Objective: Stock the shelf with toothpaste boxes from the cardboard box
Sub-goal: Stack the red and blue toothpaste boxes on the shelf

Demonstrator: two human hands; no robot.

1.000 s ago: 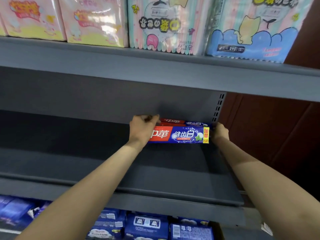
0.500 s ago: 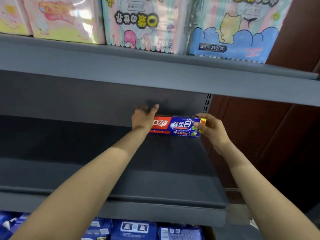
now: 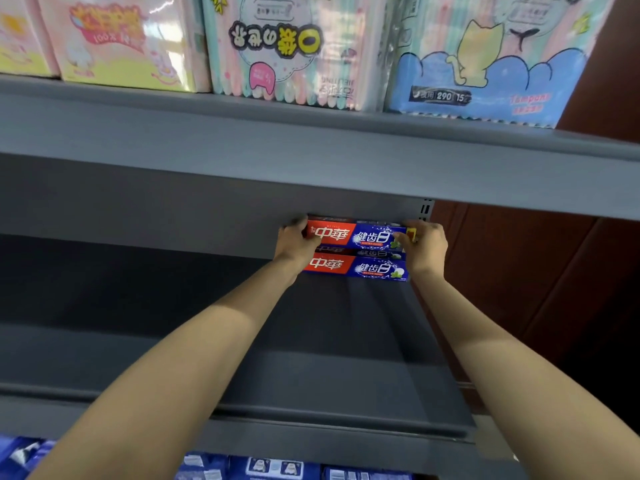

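Red-and-blue toothpaste box (image 3: 360, 235) is gripped at its ends by the left hand (image 3: 294, 242) and right hand (image 3: 424, 247), stacked on a second box (image 3: 356, 268) at the grey shelf's (image 3: 329, 341) back right.

One cam only, head-worn, facing fwd and slightly down into the grey shelf (image 3: 346, 341), close, at arm's reach. Upper shelf edge (image 3: 311, 150) fills the top; wide-angle warp, edges prob. blurred.
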